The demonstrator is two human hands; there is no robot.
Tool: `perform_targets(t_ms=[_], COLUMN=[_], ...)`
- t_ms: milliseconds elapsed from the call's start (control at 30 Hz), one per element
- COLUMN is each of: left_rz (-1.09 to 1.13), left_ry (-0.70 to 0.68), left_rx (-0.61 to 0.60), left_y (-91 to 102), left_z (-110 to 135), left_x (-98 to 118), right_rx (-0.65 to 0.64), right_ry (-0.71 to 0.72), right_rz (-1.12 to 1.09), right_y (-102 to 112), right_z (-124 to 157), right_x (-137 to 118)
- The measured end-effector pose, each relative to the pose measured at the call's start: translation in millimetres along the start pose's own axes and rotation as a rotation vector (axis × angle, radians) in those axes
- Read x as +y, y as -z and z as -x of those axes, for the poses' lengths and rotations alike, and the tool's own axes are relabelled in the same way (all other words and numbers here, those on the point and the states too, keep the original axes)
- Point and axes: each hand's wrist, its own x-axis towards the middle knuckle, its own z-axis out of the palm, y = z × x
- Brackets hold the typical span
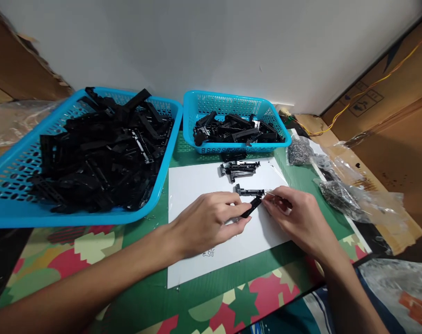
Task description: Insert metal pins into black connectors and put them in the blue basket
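Observation:
My left hand (211,222) pinches a small black plastic part (252,207) above a white sheet of paper (197,185). My right hand (294,213) is closed with its fingertips at the part's far end, pinching a thin metal piece (271,193) too small to name. One loose black part (250,191) lies on the sheet just beyond my fingers. A small cluster of black parts (240,169) lies farther back on the sheet.
A large blue basket (12,208) heaped with black parts stands at the left. A smaller blue basket (228,101) with fewer parts stands behind the sheet. Clear bags of small metal pieces (339,195) lie at the right, by cardboard boxes (399,139).

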Motion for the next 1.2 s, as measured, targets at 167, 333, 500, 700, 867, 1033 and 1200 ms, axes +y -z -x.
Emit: perform_targets(t_ms=[167,333,500,700,867,1033,1200], left_rz=[0.003,0.042,0.091,0.102,0.113,0.187,0.234], left_ry=[0.009,0.035,0.054,0.062,0.056,0.088,0.174], left_rx=[-0.008,-0.011,-0.009,-0.002,-0.002,-0.013,0.001], left_y=[1.3,2.5,2.0,0.9,1.8,4.2,5.6], left_z=[-1,-1,-1,-1,-2,-3,-6], left_x=[3,5,4,3,4,3,2], right_rx=[0.036,0.307,0.468,0.327,0.328,0.319,0.448], right_ry=[0.067,0.169,-0.022,-0.096,-0.057,0.006,0.05], right_rz=[-0.001,0.06,-0.323,-0.439,-0.365,-0.266,-0.194], right_y=[9,12,1,-10,-9,-10,-17], right_z=[10,5,1,0,-1,-1,3], right_x=[9,13,1,-2,-4,-5,-7])
